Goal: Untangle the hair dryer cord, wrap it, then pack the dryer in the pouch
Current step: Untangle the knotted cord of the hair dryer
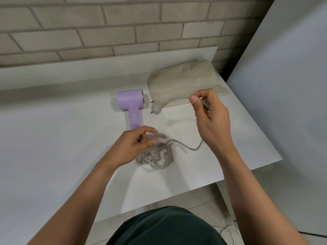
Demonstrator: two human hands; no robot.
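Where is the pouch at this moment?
Head view: the beige pouch lies at the table's far right, just right of the purple hair dryer and behind the right hand that holds the cord.

We can read nothing here: no lettering, brand or number is legible on the lilac hair dryer (131,101), the beige pouch (180,82) or the brick wall (106,32) behind them.
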